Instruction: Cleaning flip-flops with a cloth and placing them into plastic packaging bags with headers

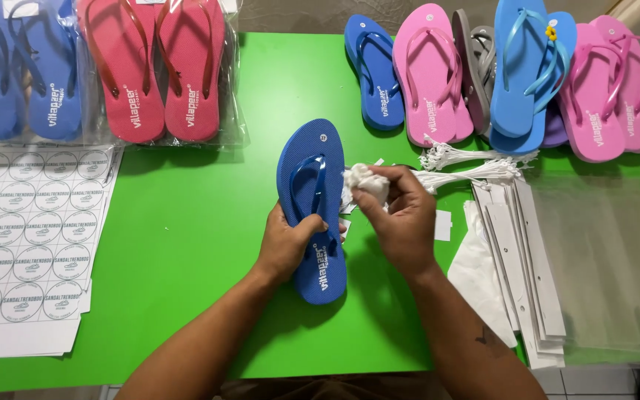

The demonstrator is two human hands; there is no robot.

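Blue flip-flop (311,211) at the green tabletop's (187,244) centre: our left hand (288,244) clasps its heel end, steadying it, while our right hand (401,215), just right of it, pinches a crumpled white cloth (364,180). Clear bags (161,70) beyond it hold red and blue pairs.

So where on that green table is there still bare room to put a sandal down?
The widest bare green table patch lies between the sticker sheet and the left hand holding the blue sandal. Another lies above that sandal, between the bagged red sandals and the loose row of sandals. The right side, with card strips and white ties, is crowded.
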